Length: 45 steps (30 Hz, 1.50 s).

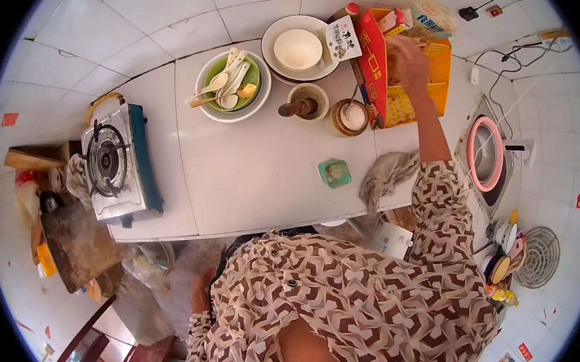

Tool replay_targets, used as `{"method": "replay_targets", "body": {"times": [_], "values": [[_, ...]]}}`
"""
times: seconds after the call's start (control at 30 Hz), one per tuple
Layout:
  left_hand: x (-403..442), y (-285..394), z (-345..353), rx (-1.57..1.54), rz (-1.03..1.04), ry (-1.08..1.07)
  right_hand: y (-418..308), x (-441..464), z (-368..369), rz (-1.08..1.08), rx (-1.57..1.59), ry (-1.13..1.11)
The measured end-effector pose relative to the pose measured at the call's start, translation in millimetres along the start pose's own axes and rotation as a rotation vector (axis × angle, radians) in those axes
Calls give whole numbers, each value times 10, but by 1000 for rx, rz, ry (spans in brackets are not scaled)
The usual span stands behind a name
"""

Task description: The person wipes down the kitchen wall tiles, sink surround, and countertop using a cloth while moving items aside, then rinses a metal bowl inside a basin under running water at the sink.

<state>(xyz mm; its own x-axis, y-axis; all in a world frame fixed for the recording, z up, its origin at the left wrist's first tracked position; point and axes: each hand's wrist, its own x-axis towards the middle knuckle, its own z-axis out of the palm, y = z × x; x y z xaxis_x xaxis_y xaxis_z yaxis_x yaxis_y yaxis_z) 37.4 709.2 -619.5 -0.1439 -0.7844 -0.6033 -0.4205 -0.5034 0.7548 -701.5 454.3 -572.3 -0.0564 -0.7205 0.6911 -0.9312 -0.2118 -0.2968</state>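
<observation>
The left hand [201, 291] hangs low beside the shirt [362, 269]; I cannot tell its grip. Across the worktop [256, 176], the right hand [408, 57] reaches into the yellow basket [440, 72], its grip too hidden to tell. A red carton [375, 69] at the basket's left bears yellow Chinese characters; a white packet [343, 38], black characters.

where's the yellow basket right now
In the head view, the yellow basket is at the back right of the counter, between the jar and pink basin, the right hand at it.
</observation>
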Motion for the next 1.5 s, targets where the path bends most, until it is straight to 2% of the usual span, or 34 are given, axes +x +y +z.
{"method": "replay_targets", "body": {"times": [0.03, 0.1, 0.2, 0.27, 0.3, 0.37, 0.4, 0.43, 0.53, 0.6, 0.73, 0.8, 0.87, 0.97, 1.07, 1.13, 1.23, 1.3, 1.37, 1.43, 1.5], "values": [[-1, 28, 10, -60, 0, 9, -84, 25, 151, -61, 125, -118], [14, 30, 0, -181, -17, 33, -267, 102, 443, 35, 38, -172], [146, -329, -107, -305, -79, 74, -156, 202, 1014, 369, -219, -254], [252, -523, -201, -301, -110, 74, -322, 401, 1041, 602, -230, -423], [33, 54, -1, -111, 29, 45, -335, 456, 1007, 722, -232, -508], [-120, 303, 207, -164, 165, 43, -20, 414, 1193, 580, -103, -464], [-121, 275, 214, -321, 62, 74, -41, 449, 1186, 503, -37, -447], [-138, 245, 224, -479, -46, 110, -45, 459, 1126, 481, -23, -399], [-163, 81, 176, -488, -129, 85, -255, 576, 578, 407, 30, -271], [-148, 2, 144, -489, -152, 77, -432, 604, -50, 370, 146, -285], [6, -120, 73, -488, -179, 70, -360, 426, -1019, 573, 375, -238], [84, -175, 28, -490, -188, 69, -347, 380, -1487, 752, 169, -372], [153, -199, 6, -493, -191, 68, -209, 253, -1731, 911, 38, -336], [189, -248, -9, -495, -202, 65, 248, 17, -1689, 990, -138, -224], [206, -292, -23, -486, -210, 62, 884, -245, -1322, 748, -551, -261], [169, -311, -30, -479, -215, 67, 1045, -311, -989, 576, -735, -257], [97, -336, -53, -467, -231, 72, 1127, -199, -587, 891, -302, -294], [59, -349, -61, -465, -236, 77, 1189, -314, -398, 633, -205, -126], [20, -375, -66, -470, -241, 86, 1290, -333, -281, 557, -178, -24], [20, -412, -78, -469, -245, 83, 1262, -285, -337, 622, -272, 0], [27, -428, -64, -467, -248, 77, 884, -131, -486, 576, -439, -11]]}}
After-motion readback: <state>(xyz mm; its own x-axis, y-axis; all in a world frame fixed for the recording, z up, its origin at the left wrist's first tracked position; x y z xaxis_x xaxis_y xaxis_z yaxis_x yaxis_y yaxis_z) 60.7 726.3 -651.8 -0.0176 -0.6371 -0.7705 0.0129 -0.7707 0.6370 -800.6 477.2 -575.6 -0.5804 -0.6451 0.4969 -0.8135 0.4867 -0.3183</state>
